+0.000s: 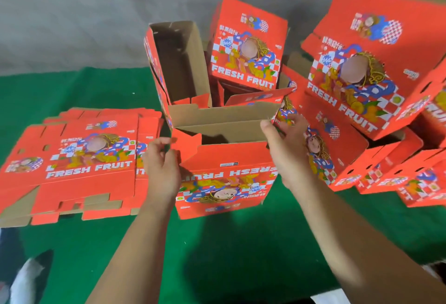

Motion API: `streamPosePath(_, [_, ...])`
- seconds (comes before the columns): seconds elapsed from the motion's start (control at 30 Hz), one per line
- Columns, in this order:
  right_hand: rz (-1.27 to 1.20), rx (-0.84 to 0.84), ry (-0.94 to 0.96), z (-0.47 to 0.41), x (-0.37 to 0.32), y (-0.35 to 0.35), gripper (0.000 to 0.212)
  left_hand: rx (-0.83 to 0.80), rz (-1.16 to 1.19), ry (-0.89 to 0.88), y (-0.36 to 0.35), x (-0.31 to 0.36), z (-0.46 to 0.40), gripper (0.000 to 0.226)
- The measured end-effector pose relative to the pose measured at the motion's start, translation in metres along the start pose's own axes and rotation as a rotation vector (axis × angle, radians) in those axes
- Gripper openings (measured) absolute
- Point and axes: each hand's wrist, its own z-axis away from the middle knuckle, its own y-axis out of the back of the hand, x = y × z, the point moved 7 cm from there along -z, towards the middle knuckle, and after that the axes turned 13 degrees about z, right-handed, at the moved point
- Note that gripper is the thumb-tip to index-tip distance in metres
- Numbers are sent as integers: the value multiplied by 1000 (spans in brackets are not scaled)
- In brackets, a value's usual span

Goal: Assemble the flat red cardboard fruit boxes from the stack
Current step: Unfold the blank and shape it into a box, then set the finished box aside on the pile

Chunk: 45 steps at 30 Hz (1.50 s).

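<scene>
Green desk cover, grey wall behind: box assembly partway done, one box in hand.

Nearest, both hands are working the half-formed box (224, 158), which is standing open-topped on the green desk (217, 255): left hand (161, 173) fingers are pinching its small red side flap, right hand (287, 151) fingers are curling round the right edge of its brown panel. To the left, the stack of flat boxes (72, 161) is lying with several blanks left to fold. Farther back, an open brown-lined box (176, 67) is tilting beside the finished boxes (362, 67), which are piling up at right and rear. Judgement: roughly midway; flaps on this box not yet locked.
</scene>
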Motion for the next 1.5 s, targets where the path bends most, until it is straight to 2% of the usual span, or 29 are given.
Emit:
streamPosePath(0.03, [41, 82, 20, 5, -1, -4, 42, -22, -32, -65, 1, 3, -2, 28])
streamPosePath(0.07, [115, 154, 53, 10, -5, -6, 33, -45, -82, -118, 1, 5, -4, 31])
streamPosePath(0.17, [205, 280, 197, 23, -18, -12, 63, -91, -189, -162, 0, 14, -14, 42])
streamPosePath(0.2, [191, 302, 227, 28, -20, -14, 64, -113, -213, -171, -3, 18, -16, 41])
streamPosePath(0.27, [238, 307, 324, 42, -19, -24, 55, -160, -376, -218, -7, 27, -19, 38])
streamPosePath(0.33, [287, 250, 383, 52, -13, -34, 50, -213, -555, -279, -7, 29, -24, 45])
streamPosePath(0.43, [267, 99, 223, 36, -4, -39, 58, -377, -589, -280, -14, 32, -27, 54])
streamPosePath(0.47, [333, 95, 201, 30, -5, -37, 61, -440, -567, -274, -19, 33, -26, 53])
streamPosePath(0.57, [653, 203, 196, 23, -14, -26, 70, -560, -493, -238, -32, 39, -25, 27])
streamPosePath(0.6, [662, 179, 175, 22, -15, -26, 72, -593, -506, -205, -34, 38, -28, 30])
streamPosePath(0.67, [545, 82, 157, 19, -17, -29, 69, -654, -599, -147, -32, 33, -35, 61])
streamPosePath(0.73, [437, 31, 198, 18, -23, -30, 53, -682, -680, -98, -32, 29, -43, 78])
streamPosePath(0.83, [344, -41, 234, 15, -28, -26, 22, -709, -650, -24, -32, 22, -49, 94])
streamPosePath(0.9, [343, -100, 230, 9, -26, -27, 26, -696, -566, 94, -29, 11, -47, 108])
streamPosePath(0.93, [331, -118, 217, 5, -25, -28, 40, -668, -531, 138, -27, 7, -46, 110])
streamPosePath(1.0, [267, -115, 196, -4, -23, -30, 66, -563, -558, 104, -23, 7, -49, 97])
streamPosePath(1.07, [246, -121, 202, -13, -23, -34, 56, -418, -626, -80, -20, 18, -53, 68])
streamPosePath(1.13, [159, -180, 184, -21, -24, -40, 48, -283, -478, -194, -14, 28, -51, 45])
streamPosePath(1.2, [19, -241, 111, -33, -27, -45, 34, -214, -268, -212, -12, 28, -42, 36])
streamPosePath(1.3, [-5, -323, 66, -47, -44, -53, 33, -74, -112, -341, -7, 30, -29, 49])
streamPosePath(1.37, [46, -370, 95, -53, -58, -61, 43, 29, -229, -395, -1, 24, -34, 69])
streamPosePath(1.43, [124, -426, 124, -56, -66, -71, 50, -72, -227, -165, -3, 4, -43, 76])
streamPosePath(1.47, [163, -444, 131, -58, -68, -75, 49, -180, -185, -10, -11, -6, -41, 69])
streamPosePath(1.5, [203, -455, 138, -59, -70, -78, 47, -271, -174, 73, -18, -13, -37, 61])
